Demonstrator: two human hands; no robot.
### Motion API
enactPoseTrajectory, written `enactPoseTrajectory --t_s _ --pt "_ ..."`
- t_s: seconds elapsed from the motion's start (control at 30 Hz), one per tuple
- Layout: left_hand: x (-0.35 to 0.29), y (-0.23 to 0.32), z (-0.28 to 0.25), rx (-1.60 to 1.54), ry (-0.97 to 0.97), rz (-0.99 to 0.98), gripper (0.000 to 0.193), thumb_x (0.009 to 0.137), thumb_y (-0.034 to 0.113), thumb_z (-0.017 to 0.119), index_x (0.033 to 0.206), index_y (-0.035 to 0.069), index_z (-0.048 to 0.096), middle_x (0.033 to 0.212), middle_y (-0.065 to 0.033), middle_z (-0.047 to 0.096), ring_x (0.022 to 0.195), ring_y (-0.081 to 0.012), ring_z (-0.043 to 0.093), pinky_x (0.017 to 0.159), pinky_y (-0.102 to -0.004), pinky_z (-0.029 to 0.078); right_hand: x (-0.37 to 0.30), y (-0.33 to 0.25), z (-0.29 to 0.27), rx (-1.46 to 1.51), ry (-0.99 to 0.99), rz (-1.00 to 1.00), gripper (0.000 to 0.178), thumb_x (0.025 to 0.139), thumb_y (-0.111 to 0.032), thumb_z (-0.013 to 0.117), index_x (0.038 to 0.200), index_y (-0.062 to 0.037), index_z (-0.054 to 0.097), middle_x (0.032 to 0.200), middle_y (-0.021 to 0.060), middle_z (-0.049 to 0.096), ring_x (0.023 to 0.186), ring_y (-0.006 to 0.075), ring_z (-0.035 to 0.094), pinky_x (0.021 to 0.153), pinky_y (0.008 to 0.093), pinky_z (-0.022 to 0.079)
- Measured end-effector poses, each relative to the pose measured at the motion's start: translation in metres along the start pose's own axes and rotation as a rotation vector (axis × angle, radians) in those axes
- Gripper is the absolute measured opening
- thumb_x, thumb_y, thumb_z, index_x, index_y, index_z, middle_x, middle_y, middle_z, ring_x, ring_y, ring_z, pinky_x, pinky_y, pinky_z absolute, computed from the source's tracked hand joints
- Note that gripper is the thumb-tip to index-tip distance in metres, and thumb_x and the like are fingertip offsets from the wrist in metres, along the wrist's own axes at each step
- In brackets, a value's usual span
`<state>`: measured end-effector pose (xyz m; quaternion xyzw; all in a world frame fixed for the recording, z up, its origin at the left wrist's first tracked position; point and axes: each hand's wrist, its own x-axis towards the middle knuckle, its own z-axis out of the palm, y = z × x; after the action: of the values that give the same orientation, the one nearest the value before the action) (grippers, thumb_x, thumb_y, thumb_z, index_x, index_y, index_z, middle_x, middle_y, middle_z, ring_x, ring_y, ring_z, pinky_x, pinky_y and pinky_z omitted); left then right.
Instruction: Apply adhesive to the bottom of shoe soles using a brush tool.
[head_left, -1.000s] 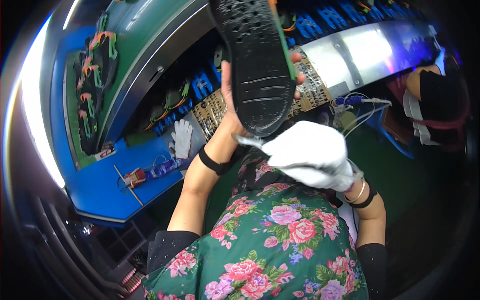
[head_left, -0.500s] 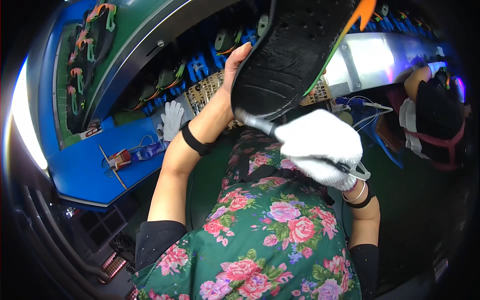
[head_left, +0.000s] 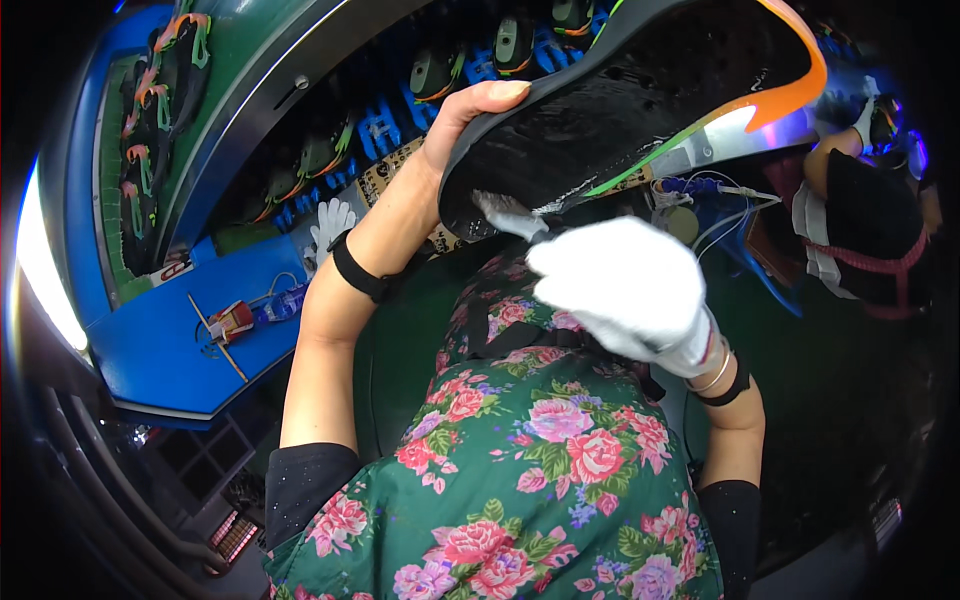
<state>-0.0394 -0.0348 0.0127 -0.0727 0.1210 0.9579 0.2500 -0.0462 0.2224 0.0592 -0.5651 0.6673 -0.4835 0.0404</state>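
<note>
My bare left hand (head_left: pixel 462 122) grips a black shoe sole (head_left: pixel 600 125) by its rounded near end, thumb on the rim and the other fingers hidden behind it. The sole is held up and tilted, with an orange and green edge on its right side; its dark inner face looks wet in places. In a white knit glove, my right hand (head_left: pixel 625 285) is closed around the handle of a flat brush (head_left: pixel 512 215). The bristles touch the sole's inner face near the rounded end. My gloved fingers are mostly turned out of sight.
Behind the sole, shoe parts (head_left: pixel 435 75) sit on blue holders in a row. On the left a blue table (head_left: pixel 160 345) bears a red container (head_left: pixel 232 322) and a stick; a spare white glove (head_left: pixel 333 222) lies beyond. Another person (head_left: pixel 860 225) is at the right.
The sole has turned and tipped to the right, showing more of its orange edge. My left hand has shifted with it. The brush now lies on the inner face, near the rounded end.
</note>
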Motion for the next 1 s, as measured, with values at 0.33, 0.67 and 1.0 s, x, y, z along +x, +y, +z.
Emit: enactPoseTrajectory --t_s 0.33,0.67,1.0 --pt "0.005 -0.003 -0.038 0.06 0.08 0.111 0.075 0.094 0.049 0.062 0.151 0.002 0.051 0.148 -0.0276 0.056 0.132 -0.0432 0.059 0.111 -0.0548 0.05 0.003 0.0 0.013 0.498 0.126 0.207 0.022 0.079 -0.004 0.083 0.101 -0.0086 0.082 0.101 0.009 0.08 0.091 0.024 0.076 0.08 0.0347 0.059" --pt "0.004 -0.062 -0.022 -0.187 -0.004 -0.036 0.077 0.101 0.058 0.045 0.154 0.002 0.046 0.145 -0.0309 0.056 0.122 -0.052 0.062 0.097 -0.0675 0.054 0.021 0.065 -0.069 -0.328 0.359 0.137 0.023 0.082 0.002 0.077 0.104 -0.0053 0.08 0.106 0.0112 0.078 0.095 0.0257 0.074 0.084 0.0345 0.059" --pt "-0.005 -0.041 -0.018 -0.261 -0.113 0.072 0.088 0.098 0.068 0.049 0.159 0.004 0.038 0.147 -0.0378 0.047 0.115 -0.0522 0.063 0.097 -0.0625 0.053 0.018 0.004 -0.017 0.68 0.036 0.202 0.018 0.085 -0.003 0.077 0.102 -0.0069 0.08 0.106 0.012 0.077 0.097 0.0263 0.074 0.09 0.0387 0.057"
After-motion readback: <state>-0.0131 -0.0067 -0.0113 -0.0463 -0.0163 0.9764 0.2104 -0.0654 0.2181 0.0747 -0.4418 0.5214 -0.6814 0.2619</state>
